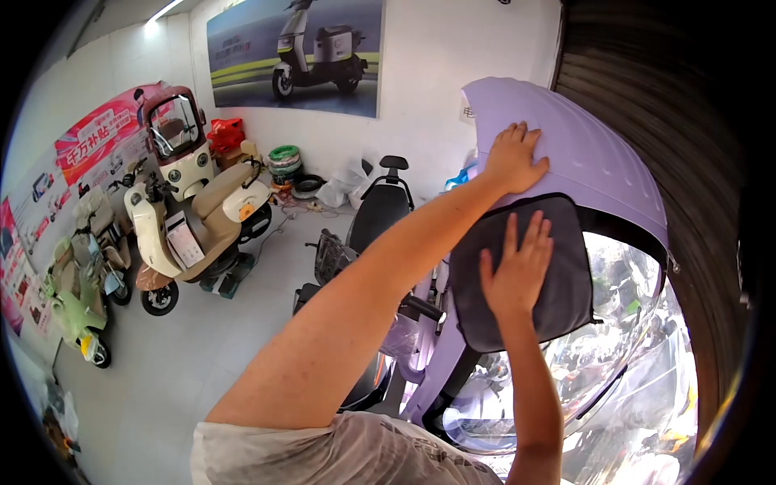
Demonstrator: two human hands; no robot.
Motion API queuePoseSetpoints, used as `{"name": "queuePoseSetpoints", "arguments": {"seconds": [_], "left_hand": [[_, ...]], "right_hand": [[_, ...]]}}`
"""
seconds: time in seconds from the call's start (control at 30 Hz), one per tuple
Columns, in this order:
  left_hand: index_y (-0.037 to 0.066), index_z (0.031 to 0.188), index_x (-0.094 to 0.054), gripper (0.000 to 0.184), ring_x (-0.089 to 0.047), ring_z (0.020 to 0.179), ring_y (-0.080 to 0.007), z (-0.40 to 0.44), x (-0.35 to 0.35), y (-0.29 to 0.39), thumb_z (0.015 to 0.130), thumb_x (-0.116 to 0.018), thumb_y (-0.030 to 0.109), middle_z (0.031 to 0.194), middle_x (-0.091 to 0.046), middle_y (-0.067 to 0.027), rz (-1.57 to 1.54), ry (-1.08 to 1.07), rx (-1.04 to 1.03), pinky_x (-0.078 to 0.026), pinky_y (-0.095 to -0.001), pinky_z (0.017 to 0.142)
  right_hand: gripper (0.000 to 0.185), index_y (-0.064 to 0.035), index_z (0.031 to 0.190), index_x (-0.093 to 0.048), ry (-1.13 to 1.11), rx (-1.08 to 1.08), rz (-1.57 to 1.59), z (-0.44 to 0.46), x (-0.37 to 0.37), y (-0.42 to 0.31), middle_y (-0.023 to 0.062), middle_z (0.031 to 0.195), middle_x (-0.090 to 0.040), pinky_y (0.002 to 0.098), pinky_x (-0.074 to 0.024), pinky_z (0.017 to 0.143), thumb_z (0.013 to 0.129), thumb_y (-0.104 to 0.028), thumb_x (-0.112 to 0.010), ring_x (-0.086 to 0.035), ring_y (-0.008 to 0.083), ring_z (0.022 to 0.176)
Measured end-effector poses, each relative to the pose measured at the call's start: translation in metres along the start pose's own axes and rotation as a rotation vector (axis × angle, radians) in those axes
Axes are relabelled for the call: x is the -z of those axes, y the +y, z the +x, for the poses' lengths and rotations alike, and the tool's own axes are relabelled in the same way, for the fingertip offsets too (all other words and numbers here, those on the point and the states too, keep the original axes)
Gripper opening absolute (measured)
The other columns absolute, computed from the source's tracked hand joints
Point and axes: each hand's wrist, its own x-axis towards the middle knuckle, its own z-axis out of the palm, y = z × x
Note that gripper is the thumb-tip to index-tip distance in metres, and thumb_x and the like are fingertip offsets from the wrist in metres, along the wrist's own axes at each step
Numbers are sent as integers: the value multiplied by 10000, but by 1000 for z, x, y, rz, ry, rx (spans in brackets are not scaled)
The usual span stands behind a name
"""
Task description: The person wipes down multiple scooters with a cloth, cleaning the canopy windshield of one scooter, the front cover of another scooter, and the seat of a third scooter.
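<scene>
My left hand (516,158) lies with spread fingers on the light purple roof (598,153) of a small vehicle. Below it, my right hand (520,271) is pressed flat, fingers apart, against a dark grey square panel (570,283) that looks like fabric, with black edging. The panel sits just under the roof's edge and covers part of the clear windshield (630,323). A small black tab sticks out at its lower right corner. What lies behind the panel is hidden.
A black scooter seat (380,214) and a black handlebar grip (422,308) are close on the left. Further left stand a beige scooter (222,198), a red-and-white vehicle (179,145) and a green scooter (77,283). A brown slatted shutter (687,162) is on the right.
</scene>
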Motion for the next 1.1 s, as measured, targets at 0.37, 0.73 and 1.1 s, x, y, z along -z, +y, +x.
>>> {"name": "queuePoseSetpoints", "arguments": {"seconds": [0.37, 0.73, 1.1], "left_hand": [[59, 1441, -478, 658, -374, 1401, -475, 3, 0, -8, 907, -577, 430, 1502, -407, -311, 33, -50, -37, -287, -510, 1172], [59, 1478, -430, 669, -333, 1435, -458, 0, 6, -5, 939, -559, 435, 1530, -385, -283, 63, -104, -39, -273, -507, 1182], [50, 1460, -452, 656, -347, 1429, -449, 0, 8, -4, 931, -576, 419, 1529, -397, -267, 66, -104, -29, -286, -488, 1181]], "right_hand": [[785, -171, 1541, -388, -157, 126, 134, -60, 30, 79, 152, 1634, -263, 517, -202, 1212, 855, -436, -661, -236, 383, 1501], [735, -59, 1527, -384, 80, -108, 163, -63, 33, 203, 190, 1617, -293, 534, -201, 1206, 930, -450, -562, -253, 431, 1485], [612, -77, 1546, -362, 236, -390, 230, -90, 6, 325, 167, 1619, -310, 469, -169, 1233, 1031, -393, -457, -243, 357, 1512]]}}
